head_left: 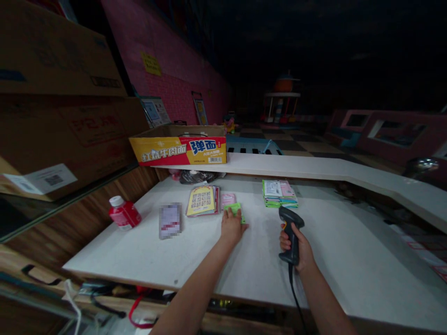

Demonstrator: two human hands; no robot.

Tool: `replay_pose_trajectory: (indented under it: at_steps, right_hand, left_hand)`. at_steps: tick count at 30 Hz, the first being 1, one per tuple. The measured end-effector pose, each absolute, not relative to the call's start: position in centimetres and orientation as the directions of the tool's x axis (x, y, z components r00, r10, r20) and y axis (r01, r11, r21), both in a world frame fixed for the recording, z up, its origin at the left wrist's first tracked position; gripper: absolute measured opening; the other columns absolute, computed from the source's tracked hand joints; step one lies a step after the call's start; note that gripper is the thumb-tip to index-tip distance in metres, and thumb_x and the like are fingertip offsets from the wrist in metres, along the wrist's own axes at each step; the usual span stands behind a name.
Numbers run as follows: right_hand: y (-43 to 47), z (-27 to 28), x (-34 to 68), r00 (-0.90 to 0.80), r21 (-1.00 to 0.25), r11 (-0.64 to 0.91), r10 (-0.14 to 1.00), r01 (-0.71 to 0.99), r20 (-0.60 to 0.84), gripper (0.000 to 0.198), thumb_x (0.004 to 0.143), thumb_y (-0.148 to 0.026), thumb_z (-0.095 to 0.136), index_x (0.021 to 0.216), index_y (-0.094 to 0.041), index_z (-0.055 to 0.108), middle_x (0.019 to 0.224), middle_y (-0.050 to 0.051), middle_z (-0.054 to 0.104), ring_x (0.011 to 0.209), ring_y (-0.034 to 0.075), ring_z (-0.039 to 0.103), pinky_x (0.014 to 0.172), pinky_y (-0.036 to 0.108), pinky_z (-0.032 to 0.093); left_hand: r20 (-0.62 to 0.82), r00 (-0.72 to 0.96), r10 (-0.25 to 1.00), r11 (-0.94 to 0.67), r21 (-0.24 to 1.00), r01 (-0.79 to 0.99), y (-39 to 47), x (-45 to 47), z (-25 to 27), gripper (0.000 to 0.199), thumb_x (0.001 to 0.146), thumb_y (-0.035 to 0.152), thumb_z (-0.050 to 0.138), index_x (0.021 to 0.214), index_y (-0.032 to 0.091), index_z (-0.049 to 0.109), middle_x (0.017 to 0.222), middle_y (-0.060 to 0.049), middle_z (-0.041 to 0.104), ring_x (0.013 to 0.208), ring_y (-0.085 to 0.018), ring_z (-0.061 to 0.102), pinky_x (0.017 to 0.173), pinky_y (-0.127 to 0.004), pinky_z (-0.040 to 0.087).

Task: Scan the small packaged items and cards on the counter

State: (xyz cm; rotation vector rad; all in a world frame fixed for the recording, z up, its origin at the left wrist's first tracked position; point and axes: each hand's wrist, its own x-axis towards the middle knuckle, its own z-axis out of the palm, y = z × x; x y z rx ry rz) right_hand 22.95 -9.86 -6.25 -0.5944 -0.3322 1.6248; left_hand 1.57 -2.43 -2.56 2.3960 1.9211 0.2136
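Green packet [233,206] lies under the left hand [231,229]; scanner [292,238] is apart, to the right.
Left to right: yellow-topped stack [201,200] sits just beside a pink packet [229,199], beyond the green one; left hand lies flat, fingers slightly spread, covering the green packet with no grip visible, its long axis undeterminable. The surface [260,242] gives lateral room between the hands. Scanner handle runs roughly toward the wearer, right hand [304,251] closed around it, cable [294,288] crossing the front edge. Packet pile [279,191] lies beyond the scanner, near the raised ledge [286,165].
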Motion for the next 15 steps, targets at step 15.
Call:
replay_pose_trajectory:
  at_steps: [15]
  right_hand:
    - [-9.8, -6.3, 22.9, -0.052, -0.547, -0.147, 0.981, -0.824, -0.185, 0.032, 0.071, -0.037, 0.080, 0.086, -0.016, 0.062, 0.055, -0.005, 0.050, 0.042, 0.005, 0.040, 0.035, 0.014, 0.036]
  left_hand:
    - [0.088, 0.126, 0.988, -0.140, 0.189, 0.972, 2.8, 2.4, -3.9, 0.057, 0.087, 0.034, 0.059, 0.137, 0.010, 0.049, 0.146, -0.028, 0.039, 0.137, -0.038, 0.037, 0.107, -0.052, 0.033]
